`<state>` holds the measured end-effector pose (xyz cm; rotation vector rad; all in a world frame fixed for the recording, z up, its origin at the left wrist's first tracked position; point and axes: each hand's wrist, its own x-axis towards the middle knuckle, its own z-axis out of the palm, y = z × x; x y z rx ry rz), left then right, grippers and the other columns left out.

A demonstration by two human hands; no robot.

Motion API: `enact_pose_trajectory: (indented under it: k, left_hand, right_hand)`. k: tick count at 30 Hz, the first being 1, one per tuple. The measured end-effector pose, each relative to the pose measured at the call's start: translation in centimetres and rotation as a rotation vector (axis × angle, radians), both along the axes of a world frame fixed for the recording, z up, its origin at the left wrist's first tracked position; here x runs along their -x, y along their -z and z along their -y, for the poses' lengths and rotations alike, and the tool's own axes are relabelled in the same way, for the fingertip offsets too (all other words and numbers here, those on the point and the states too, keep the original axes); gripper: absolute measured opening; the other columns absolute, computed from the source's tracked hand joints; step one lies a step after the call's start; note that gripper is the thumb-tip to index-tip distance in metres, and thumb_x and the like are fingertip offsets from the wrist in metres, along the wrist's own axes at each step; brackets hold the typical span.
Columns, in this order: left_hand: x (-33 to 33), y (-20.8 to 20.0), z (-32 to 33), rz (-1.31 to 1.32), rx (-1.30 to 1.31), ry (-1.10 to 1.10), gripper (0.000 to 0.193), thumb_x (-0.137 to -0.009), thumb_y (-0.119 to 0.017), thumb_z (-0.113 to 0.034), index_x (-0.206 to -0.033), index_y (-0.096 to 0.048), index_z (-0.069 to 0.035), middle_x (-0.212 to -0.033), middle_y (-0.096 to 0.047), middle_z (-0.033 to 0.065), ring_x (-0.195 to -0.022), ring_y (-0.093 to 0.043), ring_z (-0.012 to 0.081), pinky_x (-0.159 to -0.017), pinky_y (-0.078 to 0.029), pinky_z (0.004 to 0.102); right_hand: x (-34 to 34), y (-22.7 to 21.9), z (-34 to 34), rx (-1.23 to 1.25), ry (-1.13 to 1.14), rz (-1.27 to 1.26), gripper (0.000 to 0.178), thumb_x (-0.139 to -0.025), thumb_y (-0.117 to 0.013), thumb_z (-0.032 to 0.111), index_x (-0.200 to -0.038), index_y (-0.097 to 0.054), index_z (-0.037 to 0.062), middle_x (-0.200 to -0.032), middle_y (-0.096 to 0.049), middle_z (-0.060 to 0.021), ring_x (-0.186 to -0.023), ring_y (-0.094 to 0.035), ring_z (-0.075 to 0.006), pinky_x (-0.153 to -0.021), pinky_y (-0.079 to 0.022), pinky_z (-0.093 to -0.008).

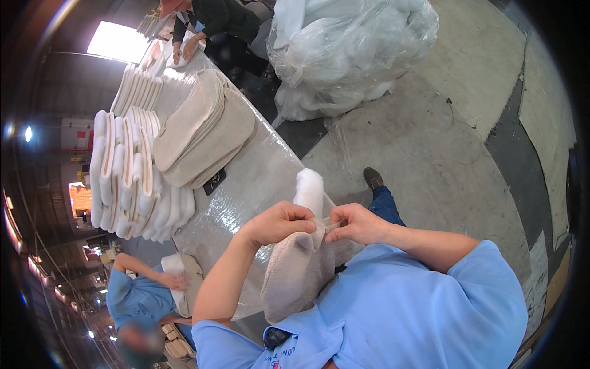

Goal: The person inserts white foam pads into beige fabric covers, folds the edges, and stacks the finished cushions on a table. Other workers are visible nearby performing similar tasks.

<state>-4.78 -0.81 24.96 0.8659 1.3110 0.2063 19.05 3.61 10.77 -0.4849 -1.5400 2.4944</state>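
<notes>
My left hand [279, 222] pinches the edge of a beige fabric cover [294, 277] in front of my chest. From the other side, the fingers of my right hand [356, 222] close on the same edge, close to the left fingertips. The cover hangs below my hands, bulging and folded. Just beyond my fingers, a soft white padding piece [309, 187] stands up at the table's edge. Whether it runs into the cover is hidden behind my hands.
Beige covers [206, 129] lie stacked on the film-covered table [252, 178], beside a small black object [215, 181] and piles of folded white pads [126, 178]. A clear bag of white filling [350, 55] stands on the floor. Co-workers handle pieces at far end [212, 21] and left [144, 295].
</notes>
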Motion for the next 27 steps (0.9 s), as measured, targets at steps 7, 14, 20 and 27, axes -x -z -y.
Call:
enact_pose_trajectory:
  k: [7, 14, 20, 27]
  left_hand:
    - [0.0, 1.0, -0.7, -0.014, 0.151, 0.064, 0.034, -0.101, -0.072, -0.035, -0.096, -0.078, -0.002, -0.086, -0.071, -0.0009, -0.08, -0.062, 0.0076, -0.073, -0.051, 0.028]
    - [-0.7, 0.9, -1.0, -0.207, -0.178, 0.387, 0.041, -0.102, -0.07, -0.041, -0.098, -0.073, 0.0, -0.082, -0.071, 0.0105, -0.077, -0.063, 0.0172, -0.075, -0.052, 0.037]
    - [-1.9, -0.2, -1.6, -0.385, -0.361, 0.45, 0.035, -0.101, -0.066, -0.038, -0.098, -0.074, -0.004, -0.087, -0.073, 0.0203, -0.08, -0.069, 0.0361, -0.077, -0.053, 0.045]
    - [-0.6, 1.9, -1.0, -0.169, -0.245, 0.359, 0.043, -0.1, -0.072, -0.043, -0.084, -0.071, -0.002, -0.07, -0.06, 0.0005, -0.067, -0.052, 0.0097, -0.061, -0.045, 0.0341]
  right_hand:
    - [0.6, -0.1, 1.9, 0.099, 0.204, -0.102, 0.019, -0.099, -0.077, 0.018, -0.097, -0.064, 0.0044, -0.087, -0.065, 0.0058, -0.08, -0.055, -0.0049, -0.067, -0.045, -0.0255]
    - [0.9, 1.0, 2.4, 0.127, 0.169, -0.08, 0.014, -0.101, -0.075, 0.014, -0.099, -0.064, 0.0076, -0.086, -0.06, 0.0078, -0.078, -0.051, -0.0022, -0.067, -0.04, -0.0226]
    - [0.8, 0.6, 2.2, 0.324, 0.105, -0.016, 0.017, -0.102, -0.076, 0.019, -0.106, -0.07, 0.0042, -0.106, -0.069, 0.0024, -0.098, -0.061, -0.0064, -0.09, -0.05, -0.0262]
    - [0.5, 0.3, 2.0, -0.152, 0.06, 0.061, 0.034, -0.11, -0.065, 0.036, -0.098, -0.07, 0.005, -0.083, -0.057, 0.0077, -0.079, -0.048, -0.0054, -0.07, -0.044, -0.0273]
